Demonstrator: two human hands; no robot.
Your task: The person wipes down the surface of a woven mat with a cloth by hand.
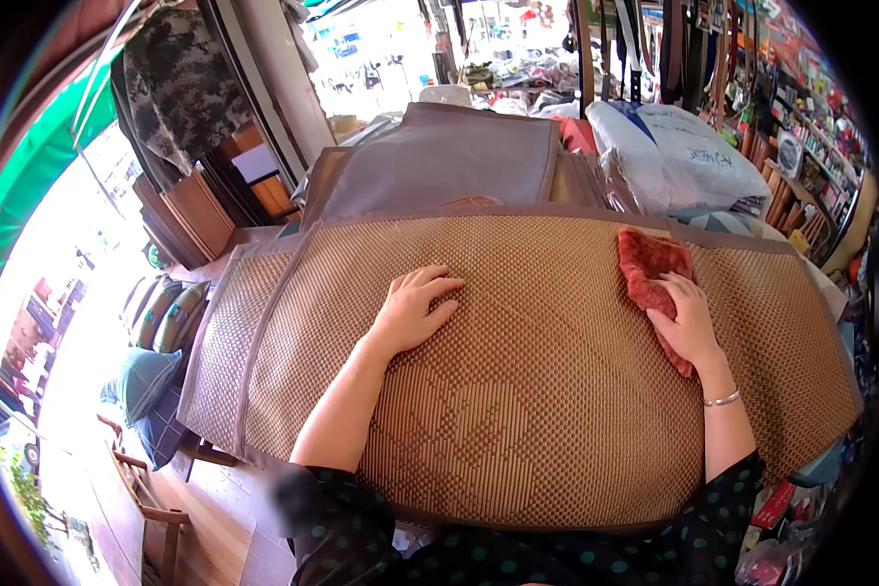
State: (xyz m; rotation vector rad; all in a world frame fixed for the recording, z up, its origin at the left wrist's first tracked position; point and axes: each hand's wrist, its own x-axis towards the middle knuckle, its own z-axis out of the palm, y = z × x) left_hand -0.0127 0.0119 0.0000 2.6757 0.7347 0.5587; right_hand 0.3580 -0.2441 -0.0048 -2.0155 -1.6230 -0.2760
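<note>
A woven brown mat [537, 322] with a dark fabric border is spread out before me, a figured pattern worked into its near part. My left hand [417, 311] rests palm down on the mat, fingers stretched out, holding nothing. Toward the right side, my right hand [687, 317] grips a fluffy red cloth [645, 262] and presses it against the mat. Part of the cloth is hidden under that palm.
Behind the mat lies a stack of folded mats [439, 156] with brown covers. A white plastic-wrapped package [674, 151] sits at the back right. Cushions [146, 381] and a wooden chair [142, 479] stand at the left. Loaded shelves [816, 146] line the right.
</note>
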